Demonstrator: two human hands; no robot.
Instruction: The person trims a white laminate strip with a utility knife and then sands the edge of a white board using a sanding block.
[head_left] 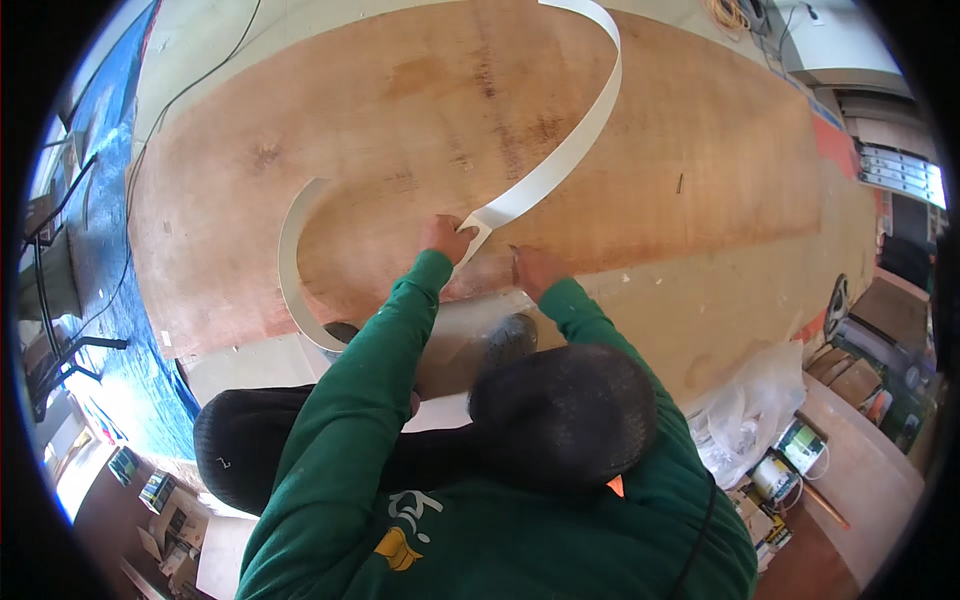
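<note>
A large brown plywood sheet (400, 110) lies flat in front of me. A long white edging strip (585, 130) curls across it from the far side to my left hand (445, 238), which pinches it near the sheet's near edge. A second stretch of the strip (290, 260) loops round at the left, standing on its edge. My right hand (535, 270) rests on the sheet's near edge just right of the pinched spot, holding nothing. Both arms wear green sleeves. A dark rounded head covering (562, 412) hides the space just below the hands.
A blue tarp (110, 250) and black cables (140, 150) lie at the left. A clear plastic bag (750, 405) and small boxes (790, 460) sit at the lower right. A yellow cord (728, 12) lies at the far edge. A black rounded object (240, 440) is at the lower left.
</note>
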